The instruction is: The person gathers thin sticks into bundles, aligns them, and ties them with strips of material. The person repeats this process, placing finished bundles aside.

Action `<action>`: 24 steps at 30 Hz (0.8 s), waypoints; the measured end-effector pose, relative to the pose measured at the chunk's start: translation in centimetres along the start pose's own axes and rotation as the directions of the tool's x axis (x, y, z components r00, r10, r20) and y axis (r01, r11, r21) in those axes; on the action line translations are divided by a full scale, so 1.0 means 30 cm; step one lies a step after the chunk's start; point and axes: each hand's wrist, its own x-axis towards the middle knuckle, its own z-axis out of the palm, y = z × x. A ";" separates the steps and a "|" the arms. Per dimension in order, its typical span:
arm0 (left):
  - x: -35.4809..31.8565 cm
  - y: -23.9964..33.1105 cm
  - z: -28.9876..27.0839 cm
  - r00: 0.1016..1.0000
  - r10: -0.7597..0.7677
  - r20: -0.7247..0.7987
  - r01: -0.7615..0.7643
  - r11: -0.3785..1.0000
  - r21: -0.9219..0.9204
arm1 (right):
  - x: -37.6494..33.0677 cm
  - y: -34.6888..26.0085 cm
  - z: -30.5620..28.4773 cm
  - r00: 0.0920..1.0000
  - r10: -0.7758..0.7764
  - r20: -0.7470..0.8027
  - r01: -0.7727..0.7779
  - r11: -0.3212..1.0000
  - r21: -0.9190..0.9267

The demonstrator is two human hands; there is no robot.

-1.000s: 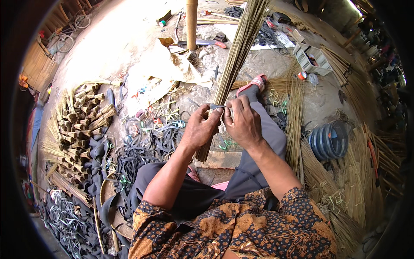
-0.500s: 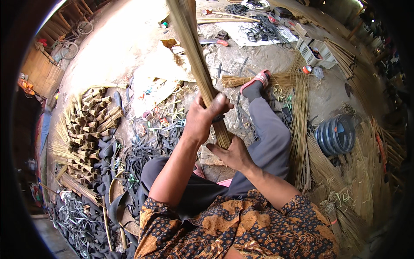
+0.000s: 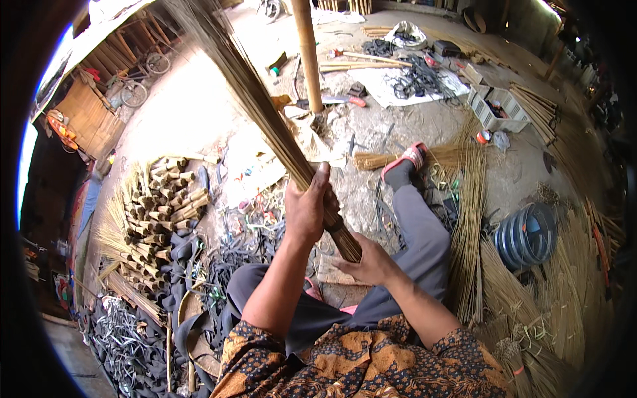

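Floor [image 3: 199,126]: bare, dusty concrete.
Wooden post [image 3: 307,53]: stands upright on it.
Stacked broom heads [image 3: 162,205]: left of post.
Loose stick bundles [image 3: 468,219]: right of post.
Black straps [image 3: 186,265]: nearer than post.

**A cluttered workshop floor in daylight**

A pale, dusty concrete floor [image 3: 199,132] is seen across the upper half of the frame, lit brightly from the upper left. An upright wooden post [image 3: 307,53] is planted at top centre. Bicycles [image 3: 142,76] are parked against a slatted wall at upper left. Finished broom heads [image 3: 162,209] are stacked at the left, with dark rubber strips [image 3: 133,331] heaped below them. Loose straw bundles [image 3: 551,292] are piled along the right edge, beside a coil of blue hose [image 3: 527,232]. A white crate [image 3: 497,106] is set at upper right.
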 end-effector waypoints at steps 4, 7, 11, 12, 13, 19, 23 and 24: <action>-0.024 -0.050 0.037 0.987 0.065 -0.144 -0.047 0.991 0.123 | 0.019 0.001 0.050 0.978 0.123 -0.171 -0.147 0.980 -0.137; -0.056 -0.080 -0.001 0.983 -0.157 0.095 0.159 0.987 -0.013 | -0.003 0.032 0.040 0.970 0.213 0.117 -0.222 0.972 0.070; -0.062 -0.093 -0.013 0.964 -0.230 0.134 0.222 0.972 0.070 | -0.058 0.098 -0.001 0.858 0.275 0.434 -0.428 0.849 0.309; -0.058 -0.088 -0.005 0.984 -0.138 0.116 0.147 0.987 -0.070 | -0.061 0.118 -0.005 0.873 0.234 0.428 -0.398 0.849 0.346; -0.056 -0.077 0.001 0.994 -0.108 0.030 0.110 0.992 -0.060 | -0.063 0.138 -0.014 0.878 0.261 0.401 -0.388 0.879 0.276; -0.040 -0.017 0.042 0.999 0.026 0.020 -0.028 0.998 0.060 | -0.105 0.288 -0.205 0.946 0.321 0.056 -0.319 0.947 -0.031; -0.075 -0.127 0.003 0.988 0.122 0.091 -0.142 0.955 0.262 | -0.198 0.395 -0.376 0.904 0.342 -0.257 -0.369 0.927 -0.063; -0.091 -0.182 -0.025 0.981 0.141 0.132 -0.174 0.939 0.295 | -0.217 0.420 -0.399 0.894 0.329 -0.305 -0.353 0.935 -0.023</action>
